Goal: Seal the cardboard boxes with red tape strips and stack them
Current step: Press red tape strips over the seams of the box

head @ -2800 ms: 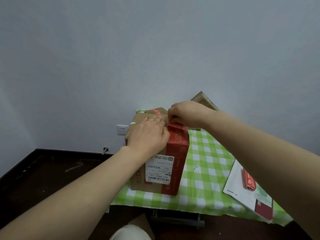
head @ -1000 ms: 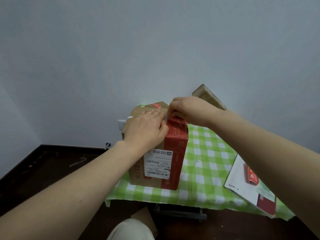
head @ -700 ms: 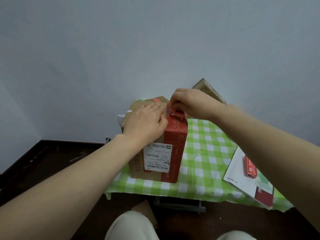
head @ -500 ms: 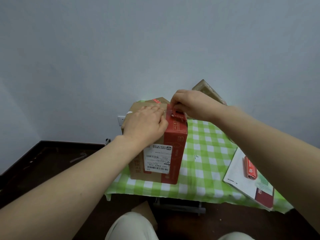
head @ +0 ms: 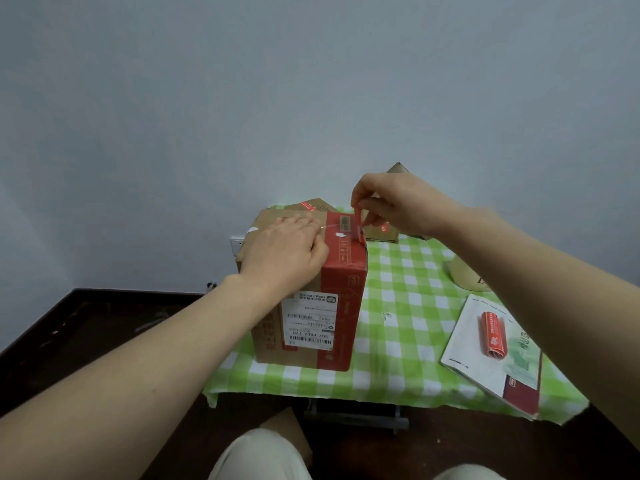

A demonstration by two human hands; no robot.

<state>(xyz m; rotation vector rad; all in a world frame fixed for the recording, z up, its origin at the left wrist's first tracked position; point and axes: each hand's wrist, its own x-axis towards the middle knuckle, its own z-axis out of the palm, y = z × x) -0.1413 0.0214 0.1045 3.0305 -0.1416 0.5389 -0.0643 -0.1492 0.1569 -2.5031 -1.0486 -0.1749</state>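
Standing upright near the left front edge of the green checked tablecloth (head: 398, 306), the cardboard box (head: 304, 327) shows a white shipping label on its near face and a red band along its right side. The red tape strip (head: 358, 225) crosses the top's right edge, one end lifted. The right hand (head: 398, 206) pinches that raised end between thumb and forefinger. The left hand (head: 287, 254) lies palm down on the box top, fingers flat and pressing. Another box (head: 381, 233) sits just behind. A red tape roll (head: 491, 336) rests on a white booklet (head: 460, 344) to the right.
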